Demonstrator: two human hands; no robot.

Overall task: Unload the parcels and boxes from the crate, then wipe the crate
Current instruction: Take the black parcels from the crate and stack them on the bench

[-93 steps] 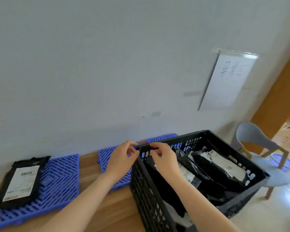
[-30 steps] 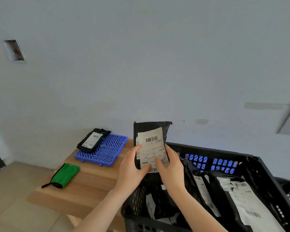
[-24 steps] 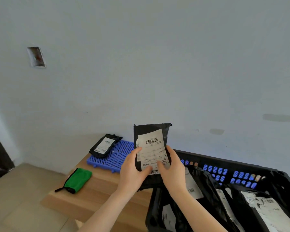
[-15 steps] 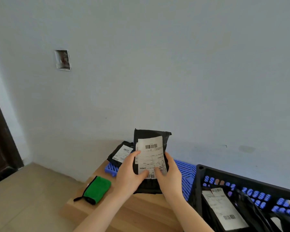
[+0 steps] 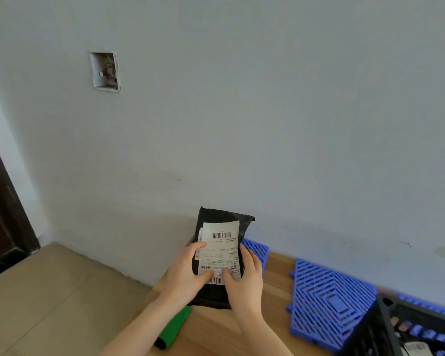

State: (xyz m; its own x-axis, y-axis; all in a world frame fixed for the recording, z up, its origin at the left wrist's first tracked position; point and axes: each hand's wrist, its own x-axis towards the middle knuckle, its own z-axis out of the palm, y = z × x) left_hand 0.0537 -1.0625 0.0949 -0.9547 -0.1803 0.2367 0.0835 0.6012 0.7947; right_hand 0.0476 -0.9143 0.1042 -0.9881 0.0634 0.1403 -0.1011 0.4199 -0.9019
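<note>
One parcel [image 5: 222,253] farther from the crate [image 5: 370,335]

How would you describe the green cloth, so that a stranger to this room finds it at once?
Look at the wooden table against the pale wall. Near its left end, just below the raised black parcel, lies the green cloth. It is the only green thing there; the mats to its right are blue grids.

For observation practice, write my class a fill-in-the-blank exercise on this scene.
The left hand and right hand hold a black parcel bearing a ____ label.
The cloth on the wooden table is ____.
The grid mat beside the black crate is ____.
Missing words: white, green, blue.
</note>
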